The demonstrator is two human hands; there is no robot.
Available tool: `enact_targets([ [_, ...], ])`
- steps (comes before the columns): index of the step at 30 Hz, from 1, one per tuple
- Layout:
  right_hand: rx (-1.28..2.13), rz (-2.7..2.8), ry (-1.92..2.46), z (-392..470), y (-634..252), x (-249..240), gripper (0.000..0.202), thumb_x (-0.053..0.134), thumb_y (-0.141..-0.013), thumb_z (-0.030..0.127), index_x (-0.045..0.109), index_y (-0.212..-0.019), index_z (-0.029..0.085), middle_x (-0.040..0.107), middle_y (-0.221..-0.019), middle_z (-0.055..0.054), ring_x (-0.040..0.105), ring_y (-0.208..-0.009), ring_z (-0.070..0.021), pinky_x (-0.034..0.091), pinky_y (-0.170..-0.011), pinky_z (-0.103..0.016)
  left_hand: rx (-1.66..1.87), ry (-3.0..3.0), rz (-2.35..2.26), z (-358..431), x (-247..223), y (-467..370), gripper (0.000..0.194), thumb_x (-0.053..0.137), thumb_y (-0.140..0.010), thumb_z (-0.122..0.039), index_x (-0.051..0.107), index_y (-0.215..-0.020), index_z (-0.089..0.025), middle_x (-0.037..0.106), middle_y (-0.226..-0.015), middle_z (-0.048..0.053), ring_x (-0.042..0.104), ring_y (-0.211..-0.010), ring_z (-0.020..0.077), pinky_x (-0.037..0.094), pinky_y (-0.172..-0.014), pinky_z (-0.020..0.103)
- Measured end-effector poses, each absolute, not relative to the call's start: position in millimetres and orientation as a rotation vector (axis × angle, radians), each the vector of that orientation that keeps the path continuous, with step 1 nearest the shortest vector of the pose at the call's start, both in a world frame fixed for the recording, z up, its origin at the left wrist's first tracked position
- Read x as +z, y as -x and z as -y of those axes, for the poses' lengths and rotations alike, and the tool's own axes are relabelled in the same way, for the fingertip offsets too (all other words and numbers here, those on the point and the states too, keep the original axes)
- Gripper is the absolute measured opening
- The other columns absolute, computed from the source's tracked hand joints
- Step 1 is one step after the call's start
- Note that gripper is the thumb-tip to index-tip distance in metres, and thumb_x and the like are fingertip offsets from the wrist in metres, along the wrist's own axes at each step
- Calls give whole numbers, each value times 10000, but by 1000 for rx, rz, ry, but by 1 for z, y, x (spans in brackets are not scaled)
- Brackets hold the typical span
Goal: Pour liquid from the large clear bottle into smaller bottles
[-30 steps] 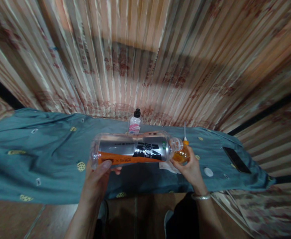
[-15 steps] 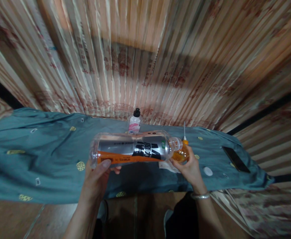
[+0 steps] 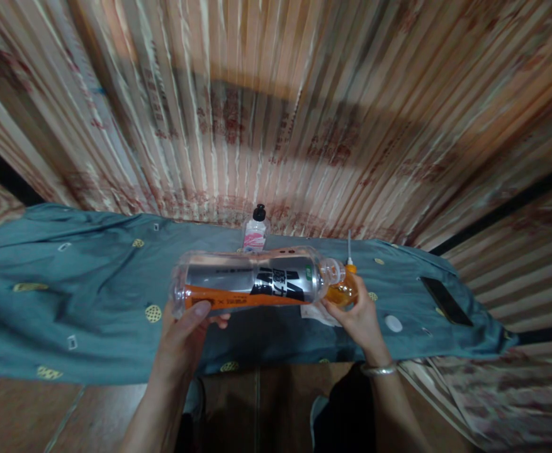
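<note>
My left hand [image 3: 185, 330] is closed round the base end of a large clear plastic drink bottle [image 3: 252, 277] with a silver and orange label. The bottle lies nearly level in the air, its uncapped neck pointing right. There, my right hand [image 3: 358, 321] grips a small clear bottle [image 3: 342, 290] holding orange liquid, whose mouth is hidden behind the large bottle's neck. Behind the small bottle stands an orange nozzle cap [image 3: 350, 268] with a thin pale tube pointing up. Under the right hand lies a crumpled white tissue [image 3: 320, 314].
A squeeze bottle [image 3: 255, 236] with a black cap stands at the back of the table, which has a teal cloth [image 3: 101, 283]. To the right are a white round cap [image 3: 393, 324] and a black phone [image 3: 445, 301]. A patterned curtain [image 3: 257, 138] hangs behind.
Both hands and bottles keep almost the same pose. Only a very slight shift of the view shows.
</note>
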State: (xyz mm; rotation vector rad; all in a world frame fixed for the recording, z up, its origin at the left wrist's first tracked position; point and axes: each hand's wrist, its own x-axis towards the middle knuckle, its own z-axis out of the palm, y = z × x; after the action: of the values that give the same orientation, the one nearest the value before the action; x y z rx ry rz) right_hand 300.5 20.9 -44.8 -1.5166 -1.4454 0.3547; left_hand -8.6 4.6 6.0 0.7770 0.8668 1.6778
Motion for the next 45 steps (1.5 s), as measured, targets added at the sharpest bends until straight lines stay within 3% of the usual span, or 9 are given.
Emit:
enact_targets([
  [9,334,1444,1513,-22,-302,-47,685,825,-686,487,571,-1256,205,744,-1179,-110,727,-1051,-297,594,-949,-459,1681,-792,-845,-5,7,8,306,887,-592,-339,701,-780,-185,736,-690,39,686,-501,217,555,-389,274],
  [18,350,1425,1532,-22,-304,-46,722,839,-669,511,575,-1256,182,746,-1152,-123,726,-1037,-315,592,-940,-478,1562,-876,-836,-4,-5,13,412,840,-679,-347,742,-1050,-199,744,-748,41,735,-667,257,614,-529,321],
  [24,365,1404,1524,-22,-303,-45,723,837,-665,495,577,-1262,182,752,-1150,-121,732,-1026,-313,593,-941,-480,1582,-859,-835,-5,-5,12,478,855,-661,-349,741,-1099,-194,756,-802,73,735,-711,288,616,-539,359],
  [31,364,1388,1533,-22,-303,-44,745,842,-650,512,579,-1266,184,751,-1158,-121,732,-1038,-314,589,-957,-482,1635,-849,-793,-4,-6,8,519,864,-672,-410,737,-1141,-225,756,-797,40,734,-701,255,625,-587,353],
  [38,381,1376,1524,-22,-301,-44,748,848,-647,512,572,-1259,183,753,-1147,-127,737,-1025,-313,601,-931,-476,1651,-816,-819,-2,-6,5,502,840,-714,-366,721,-1179,-218,761,-848,51,733,-743,257,621,-590,345],
  [45,385,1368,1518,-21,-300,-43,760,855,-646,516,570,-1266,182,751,-1151,-132,734,-1031,-317,597,-934,-480,1671,-776,-787,-6,-8,5,592,873,-656,-429,716,-1193,-235,741,-780,34,731,-707,257,613,-564,333],
])
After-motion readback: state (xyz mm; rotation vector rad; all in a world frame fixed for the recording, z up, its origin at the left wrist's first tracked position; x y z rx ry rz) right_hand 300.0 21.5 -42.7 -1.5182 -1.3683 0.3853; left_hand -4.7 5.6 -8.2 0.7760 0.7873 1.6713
